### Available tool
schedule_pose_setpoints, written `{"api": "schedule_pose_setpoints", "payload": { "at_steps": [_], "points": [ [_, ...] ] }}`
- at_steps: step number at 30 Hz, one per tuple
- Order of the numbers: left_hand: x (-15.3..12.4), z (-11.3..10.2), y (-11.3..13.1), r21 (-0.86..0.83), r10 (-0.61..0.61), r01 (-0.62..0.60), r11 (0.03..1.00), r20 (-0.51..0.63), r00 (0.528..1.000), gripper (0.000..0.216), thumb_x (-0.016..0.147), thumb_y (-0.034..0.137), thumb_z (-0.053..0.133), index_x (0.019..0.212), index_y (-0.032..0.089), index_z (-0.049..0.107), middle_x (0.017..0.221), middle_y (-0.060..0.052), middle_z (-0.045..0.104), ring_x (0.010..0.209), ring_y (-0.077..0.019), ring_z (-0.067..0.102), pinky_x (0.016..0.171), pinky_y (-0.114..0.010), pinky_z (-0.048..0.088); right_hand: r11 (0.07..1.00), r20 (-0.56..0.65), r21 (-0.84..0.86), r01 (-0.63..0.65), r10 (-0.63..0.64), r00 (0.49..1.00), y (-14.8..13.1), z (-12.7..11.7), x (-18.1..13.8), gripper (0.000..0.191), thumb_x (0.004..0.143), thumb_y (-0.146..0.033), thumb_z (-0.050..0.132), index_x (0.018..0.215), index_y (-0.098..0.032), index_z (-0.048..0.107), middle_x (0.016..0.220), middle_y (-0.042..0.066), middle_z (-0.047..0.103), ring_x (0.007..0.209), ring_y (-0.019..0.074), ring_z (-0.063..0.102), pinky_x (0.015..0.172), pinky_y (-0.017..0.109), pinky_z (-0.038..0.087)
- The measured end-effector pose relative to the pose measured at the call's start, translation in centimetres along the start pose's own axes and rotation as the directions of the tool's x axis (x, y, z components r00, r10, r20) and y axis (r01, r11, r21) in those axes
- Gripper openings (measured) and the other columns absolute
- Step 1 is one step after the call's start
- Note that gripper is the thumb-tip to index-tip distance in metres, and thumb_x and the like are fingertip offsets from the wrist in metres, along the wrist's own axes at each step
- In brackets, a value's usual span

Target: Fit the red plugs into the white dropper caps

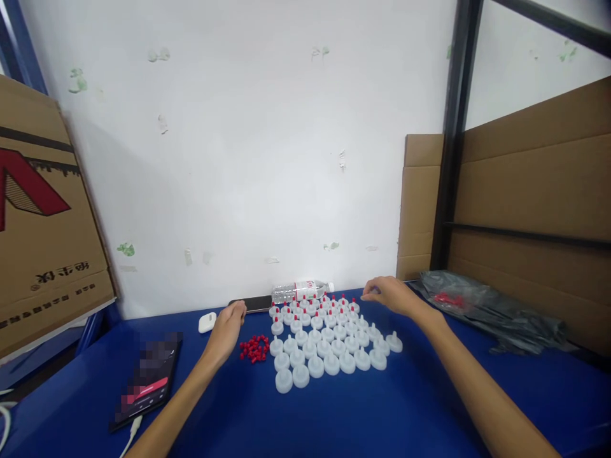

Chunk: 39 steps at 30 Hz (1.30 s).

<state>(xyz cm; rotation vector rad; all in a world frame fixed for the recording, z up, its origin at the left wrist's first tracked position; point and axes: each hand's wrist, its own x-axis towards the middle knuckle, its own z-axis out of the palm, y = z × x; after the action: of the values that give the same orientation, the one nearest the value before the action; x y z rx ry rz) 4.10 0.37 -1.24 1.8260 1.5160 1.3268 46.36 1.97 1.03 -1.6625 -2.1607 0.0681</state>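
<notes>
At the lower left of the frame a phone [162, 366] lies on the blue table [233, 420], apparently set aside to leave the middle free, with a white case [207, 322] farther in. Left of centre, the left hand [229, 327] has its fingers curled in, the grip nearly closed; whether anything small sits inside, I cannot tell. The red caps [255, 349] lie loose in a pile just beside it, probably for easy reach. At lower centre, white lids [331, 363] stand spout up in close rows, likely so every spout stays accessible; the far ones wear red caps, the near ones are bare. A bottle [300, 291] lies behind them. Right of centre, the right hand [389, 296] hovers by the far rows, its grip bent, fingertips close to the thumb; whether it pinches anything, I cannot tell.
</notes>
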Motion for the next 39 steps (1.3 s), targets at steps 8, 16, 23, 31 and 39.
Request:
{"api": "schedule_pose_setpoints", "payload": {
  "at_steps": [8,16,23,31,39],
  "points": [
    [-0.2,0.0,-0.3,0.289,0.014,-0.004,0.957,-0.032,0.999,0.044,0.09,0.05,0.031,0.067,0.022,0.057,0.057,0.001,0.05,0.061,-0.021,0.05,0.06,-0.03,0.032,0.994,0.178,0.097,0.055,-0.071,0.981,0.7,1.7,0.0,0.027,0.082,-0.023,0.055,0.098,-0.022,0.077,0.099,0.006,0.076,0.089,0.0215,0.068,0.08,0.028,0.048],
    [-0.8,0.3,0.5,0.451,0.025,-0.052,0.891,0.065,0.998,0.043,0.092,0.039,0.033,0.088,0.02,0.071,0.083,-0.006,0.071,0.083,-0.0266,0.065,0.073,-0.035,0.042,0.99,0.249,0.136,0.035,-0.068,0.966,0.8,1.8,0.1,0.032,0.073,-0.012,0.059,0.1,-0.021,0.075,0.093,0.005,0.075,0.082,0.0193,0.069,0.074,0.027,0.05],
    [-1.3,0.5,0.9,0.479,0.127,-0.168,0.862,0.118,0.985,0.037,0.092,0.037,0.039,0.102,0.02,0.07,0.101,-0.008,0.071,0.098,-0.0271,0.063,0.085,-0.038,0.045,0.987,0.177,0.142,0.074,-0.099,0.979,0.3,0.9,-0.1,0.029,0.08,-0.015,0.053,0.099,-0.021,0.074,0.103,0.005,0.075,0.095,0.0211,0.068,0.085,0.03,0.05],
    [-1.7,0.4,1.1,0.546,0.17,-0.275,0.791,0.235,0.957,0.026,0.09,0.036,0.049,0.099,0.023,0.069,0.095,-0.007,0.069,0.093,-0.0261,0.063,0.078,-0.036,0.046,0.979,0.173,0.131,0.156,-0.178,0.969,-1.0,3.5,0.2,0.039,0.098,-0.04,0.038,0.118,-0.023,0.067,0.123,0.006,0.069,0.113,0.0252,0.063,0.099,0.037,0.046],
    [-1.9,0.3,0.6,0.562,0.197,-0.355,0.747,0.323,0.926,0.028,0.091,0.041,0.049,0.084,0.023,0.069,0.098,-0.007,0.069,0.101,-0.0277,0.059,0.075,-0.034,0.045,0.987,-0.068,0.084,0.14,-0.134,0.989,-2.5,2.1,-0.1,0.042,0.103,-0.043,0.03,0.118,-0.018,0.06,0.116,0.012,0.068,0.108,0.0262,0.062,0.093,0.038,0.045]
  ]
}}
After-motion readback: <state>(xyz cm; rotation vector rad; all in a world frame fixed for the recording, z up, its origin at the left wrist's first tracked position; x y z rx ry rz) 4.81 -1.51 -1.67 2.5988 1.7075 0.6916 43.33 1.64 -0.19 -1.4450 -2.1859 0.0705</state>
